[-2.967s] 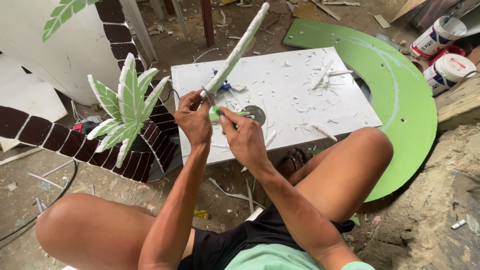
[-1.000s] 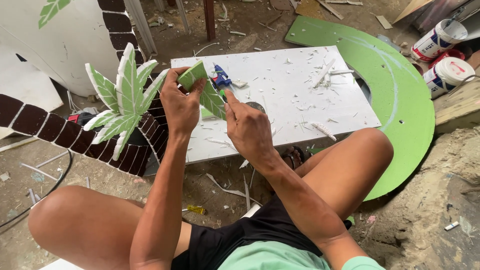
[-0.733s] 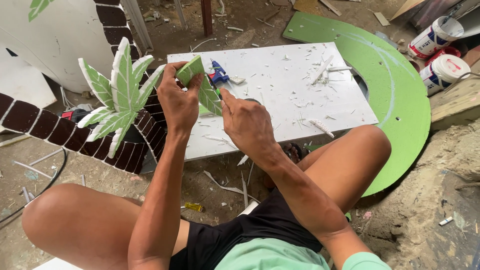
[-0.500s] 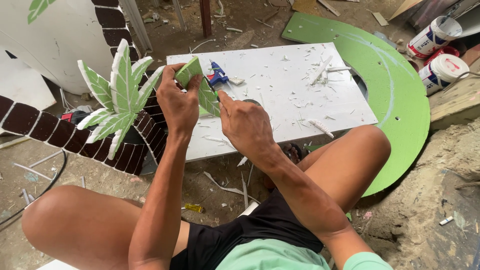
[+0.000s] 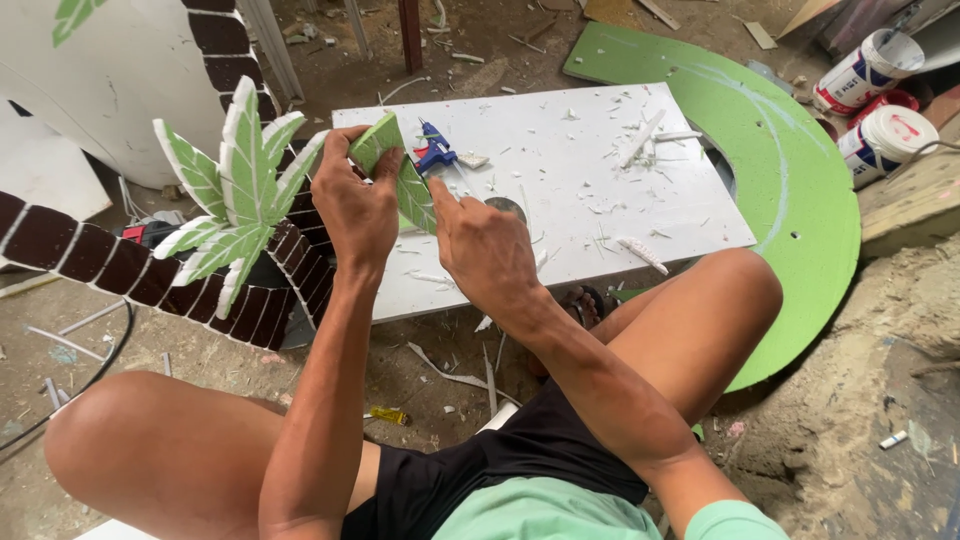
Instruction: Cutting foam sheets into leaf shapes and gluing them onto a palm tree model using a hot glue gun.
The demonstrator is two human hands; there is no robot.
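Foam palm frond (image 5: 235, 195) stands just left of the hands. Left hand (image 5: 355, 200), fingers clamped on the green foam leaf (image 5: 400, 170), holds it above the white tabletop's (image 5: 600, 200) near left edge. Right hand (image 5: 485, 245) pinches the leaf's lower end. Blue glue gun (image 5: 435, 155) lies just behind. Open board to the right. Three seconds back the leaf pointed up; now folded low.

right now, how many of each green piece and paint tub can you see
green foam leaf held in both hands: 1
green leaf cluster on the brown trunk: 1
green round board: 1
paint tubs: 2
total: 5
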